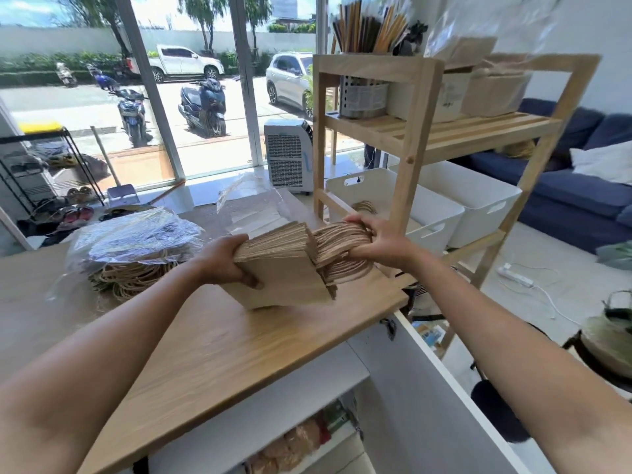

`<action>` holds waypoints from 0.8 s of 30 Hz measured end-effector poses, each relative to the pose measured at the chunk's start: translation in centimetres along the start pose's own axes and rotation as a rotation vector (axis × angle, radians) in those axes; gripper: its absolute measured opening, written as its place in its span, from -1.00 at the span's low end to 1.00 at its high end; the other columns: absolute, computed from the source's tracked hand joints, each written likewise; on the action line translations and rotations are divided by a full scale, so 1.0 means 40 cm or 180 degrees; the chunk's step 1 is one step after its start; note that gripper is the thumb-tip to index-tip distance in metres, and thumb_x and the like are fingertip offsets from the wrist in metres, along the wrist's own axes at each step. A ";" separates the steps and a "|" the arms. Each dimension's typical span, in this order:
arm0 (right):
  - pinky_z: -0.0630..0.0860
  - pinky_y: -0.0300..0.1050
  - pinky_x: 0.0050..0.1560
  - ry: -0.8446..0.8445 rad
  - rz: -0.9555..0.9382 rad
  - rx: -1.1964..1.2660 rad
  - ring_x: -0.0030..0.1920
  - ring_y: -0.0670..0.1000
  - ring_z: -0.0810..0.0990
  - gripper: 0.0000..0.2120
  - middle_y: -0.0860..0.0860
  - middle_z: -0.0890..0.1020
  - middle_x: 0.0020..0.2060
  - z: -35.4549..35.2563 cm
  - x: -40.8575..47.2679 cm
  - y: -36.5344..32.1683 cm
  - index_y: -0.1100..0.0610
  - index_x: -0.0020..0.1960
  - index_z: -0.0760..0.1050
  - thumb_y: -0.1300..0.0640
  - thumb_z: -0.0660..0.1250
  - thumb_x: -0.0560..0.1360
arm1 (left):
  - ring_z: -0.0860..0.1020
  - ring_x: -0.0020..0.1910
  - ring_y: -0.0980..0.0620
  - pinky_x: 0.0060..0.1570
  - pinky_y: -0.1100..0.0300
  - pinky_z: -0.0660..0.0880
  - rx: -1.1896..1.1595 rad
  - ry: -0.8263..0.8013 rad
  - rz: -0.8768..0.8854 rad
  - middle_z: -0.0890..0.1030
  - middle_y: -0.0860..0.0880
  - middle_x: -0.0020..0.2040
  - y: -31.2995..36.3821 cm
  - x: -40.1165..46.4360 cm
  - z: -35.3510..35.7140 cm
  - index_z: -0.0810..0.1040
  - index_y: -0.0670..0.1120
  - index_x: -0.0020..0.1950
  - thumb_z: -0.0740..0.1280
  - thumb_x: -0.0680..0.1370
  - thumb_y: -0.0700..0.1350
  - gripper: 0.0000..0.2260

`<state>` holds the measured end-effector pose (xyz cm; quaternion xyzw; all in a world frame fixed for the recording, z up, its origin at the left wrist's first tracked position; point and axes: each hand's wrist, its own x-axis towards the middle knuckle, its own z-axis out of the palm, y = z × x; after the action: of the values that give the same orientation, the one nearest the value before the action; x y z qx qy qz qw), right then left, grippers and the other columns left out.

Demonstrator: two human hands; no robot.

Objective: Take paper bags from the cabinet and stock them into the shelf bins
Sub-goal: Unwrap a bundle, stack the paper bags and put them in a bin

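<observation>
Stack of paper bags [287, 265] held above the far edge of the wooden counter [205, 340], long axis running left to right. Left hand [222, 265] clamped on the flat bag bodies; right hand [379, 241] clamped on the bundled twine handles [342, 248], handle end nearest the shelf. White bin [386, 196] just beyond the right hand, ahead and lower. Shelf post [413, 148] upright beside the bin opening: probable obstruction. Wrapped bundle [136, 248] lying left, well apart.
</observation>
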<state>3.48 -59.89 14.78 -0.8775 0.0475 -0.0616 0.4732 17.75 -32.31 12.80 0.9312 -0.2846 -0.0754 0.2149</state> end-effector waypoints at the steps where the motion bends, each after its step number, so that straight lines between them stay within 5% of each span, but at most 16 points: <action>1: 0.58 -0.31 -0.06 0.0103 -0.0129 0.0208 -0.04 -0.05 0.58 -0.42 -0.06 0.54 -0.03 -0.007 0.012 -0.035 0.09 0.33 0.40 0.33 0.44 0.36 | 0.55 -0.02 -0.03 -0.09 0.16 0.50 -0.0277 0.0074 -0.0076 0.61 -0.01 -0.04 -0.009 -0.010 0.004 0.54 -0.03 0.08 0.65 0.12 0.04 -0.41; 5: 0.58 -0.17 -0.06 0.0146 -0.0513 0.0655 -0.11 -0.01 0.56 -0.42 0.04 0.54 -0.06 0.002 0.088 -0.170 0.14 0.32 0.40 0.42 0.42 0.35 | 0.58 0.07 -0.03 0.08 0.04 0.56 -0.1426 0.0467 -0.0358 0.64 -0.02 0.05 -0.037 -0.052 0.051 0.54 0.06 0.22 0.61 -0.06 0.18 -0.15; 9: 0.60 -0.01 -0.08 -0.0219 -0.0600 0.0374 -0.20 0.03 0.53 -0.36 0.07 0.52 -0.13 0.055 0.163 -0.297 0.08 0.34 0.36 0.42 0.42 0.32 | 0.59 0.06 -0.02 -0.12 0.31 0.53 -0.2526 0.0450 -0.0653 0.63 -0.11 0.13 -0.046 -0.091 0.091 0.49 -0.13 0.28 0.62 -0.05 0.02 -0.09; 14: 0.59 -0.21 -0.23 -0.0632 -0.0677 0.0010 -0.19 -0.05 0.52 -0.33 0.06 0.47 0.03 0.175 0.205 -0.370 0.08 0.40 0.31 0.39 0.40 0.36 | 0.54 -0.03 0.09 -0.01 0.27 0.46 -0.2736 0.0290 -0.0786 0.58 0.04 -0.02 -0.076 -0.121 0.094 0.45 -0.05 0.15 0.57 0.28 -0.38 -0.44; 17: 0.56 -0.12 -0.08 -0.0551 -0.0709 -0.0029 -0.02 0.03 0.51 -0.24 0.15 0.44 0.22 0.227 0.227 -0.373 0.05 0.47 0.23 0.35 0.41 0.35 | 0.58 -0.08 0.08 -0.22 0.40 0.54 -0.2779 0.0311 -0.0697 0.60 0.04 -0.08 -0.089 -0.125 0.062 0.49 -0.03 0.05 0.64 0.11 -0.29 -0.40; 20: 0.46 0.00 0.26 -0.0856 -0.0708 -0.0091 0.23 0.09 0.41 -0.05 0.16 0.27 0.43 0.213 0.234 -0.375 -0.02 0.56 -0.02 0.27 0.47 0.36 | 0.61 -0.08 0.10 -0.27 0.41 0.55 -0.2712 0.0252 -0.0636 0.64 -0.04 -0.02 -0.110 -0.110 0.022 0.48 -0.20 0.25 0.63 0.05 -0.27 -0.22; 24: -0.08 0.09 0.51 -0.1035 -0.0419 0.0823 0.56 0.04 -0.09 0.25 -0.02 -0.15 0.57 0.184 0.181 -0.302 -0.11 0.55 -0.28 -0.27 0.52 0.18 | 0.61 0.02 0.07 -0.19 0.36 0.57 -0.2602 0.0083 -0.0643 0.63 -0.09 0.12 -0.114 -0.095 0.009 0.46 -0.17 0.30 0.64 0.02 -0.20 -0.14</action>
<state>12.05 -48.21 21.34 -0.8091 -0.0952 0.0443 0.5782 16.77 -26.92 10.53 0.7935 -0.1358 -0.1909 0.5617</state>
